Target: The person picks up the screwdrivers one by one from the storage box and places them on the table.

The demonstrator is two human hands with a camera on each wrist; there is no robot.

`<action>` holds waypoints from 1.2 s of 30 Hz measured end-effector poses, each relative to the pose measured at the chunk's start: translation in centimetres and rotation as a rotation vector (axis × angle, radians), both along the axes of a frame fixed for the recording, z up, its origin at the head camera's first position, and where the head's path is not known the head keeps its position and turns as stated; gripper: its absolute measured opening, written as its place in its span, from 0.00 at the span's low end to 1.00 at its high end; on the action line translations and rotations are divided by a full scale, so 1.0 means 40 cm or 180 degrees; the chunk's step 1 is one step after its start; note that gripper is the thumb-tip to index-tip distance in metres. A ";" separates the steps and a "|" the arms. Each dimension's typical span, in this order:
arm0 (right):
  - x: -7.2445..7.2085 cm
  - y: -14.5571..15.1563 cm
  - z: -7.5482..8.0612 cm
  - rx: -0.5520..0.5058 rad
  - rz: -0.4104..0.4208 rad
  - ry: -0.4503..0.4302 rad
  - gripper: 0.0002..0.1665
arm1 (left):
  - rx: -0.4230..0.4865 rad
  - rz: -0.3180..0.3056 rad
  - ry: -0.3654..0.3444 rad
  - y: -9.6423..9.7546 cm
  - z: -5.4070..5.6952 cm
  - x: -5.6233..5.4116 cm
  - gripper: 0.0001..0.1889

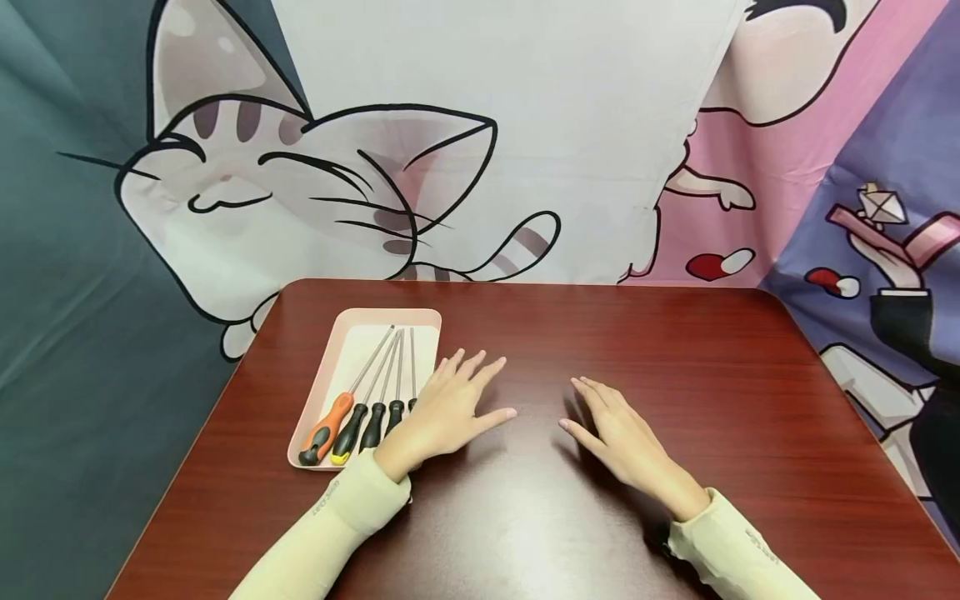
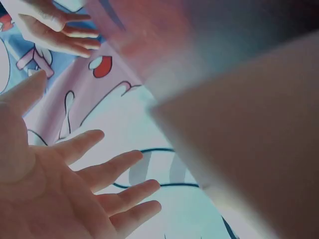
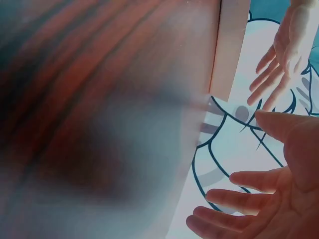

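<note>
In the head view my left hand (image 1: pixel 444 408) hovers with straight, spread fingers over the right side of a pink tray (image 1: pixel 309 417). Nothing is in its grasp, and it hides part of the tray. Inside the tray lie an orange-and-black screwdriver (image 1: pixel 327 429), a black screwdriver with a yellow end (image 1: pixel 350 432) and several more black-handled screwdrivers (image 1: pixel 372 427), shafts pointing away from me. To the right, my right hand (image 1: pixel 626 437) is held above the table with extended fingers and holds nothing. Both wrist views show the bare palms, the left (image 2: pixel 60 184) and the right (image 3: pixel 279 194).
A glossy reddish-brown wooden table (image 1: pixel 675 350) carries the tray at its left side. Behind it hangs a cloth backdrop (image 1: pixel 600 125) with cartoon cats. At the right edge of the head view stands a dark object (image 1: pixel 937 450), partly cut off.
</note>
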State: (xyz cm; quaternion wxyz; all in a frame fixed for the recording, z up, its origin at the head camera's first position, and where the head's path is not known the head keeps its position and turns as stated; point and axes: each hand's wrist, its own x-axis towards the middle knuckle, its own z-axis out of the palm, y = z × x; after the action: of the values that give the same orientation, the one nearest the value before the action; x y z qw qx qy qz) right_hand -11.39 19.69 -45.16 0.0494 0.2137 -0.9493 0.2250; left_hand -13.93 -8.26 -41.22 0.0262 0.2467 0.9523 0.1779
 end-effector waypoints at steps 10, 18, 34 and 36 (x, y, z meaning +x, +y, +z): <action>-0.008 -0.016 0.012 -0.0044 0.0082 -0.0007 0.40 | 0.0168 0.0291 0.0031 -0.048 0.038 -0.002 0.37; -0.010 -0.030 0.020 -0.0121 0.0095 0.0070 0.38 | 0.0276 0.0435 -0.0013 -0.082 0.052 0.001 0.37; -0.017 -0.067 0.030 -0.0284 0.0207 0.0097 0.34 | 0.0343 0.0596 0.0038 -0.147 0.060 -0.006 0.37; -0.018 -0.072 0.034 -0.0305 0.0227 0.0127 0.33 | 0.0367 0.0628 0.0043 -0.156 0.063 -0.008 0.37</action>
State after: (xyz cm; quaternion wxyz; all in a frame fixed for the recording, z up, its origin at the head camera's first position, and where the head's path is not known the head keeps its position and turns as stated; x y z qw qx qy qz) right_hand -12.10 16.83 -43.82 0.0705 0.2493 -0.9281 0.2675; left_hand -14.25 -14.52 -38.71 -0.0121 0.1541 0.9602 0.2325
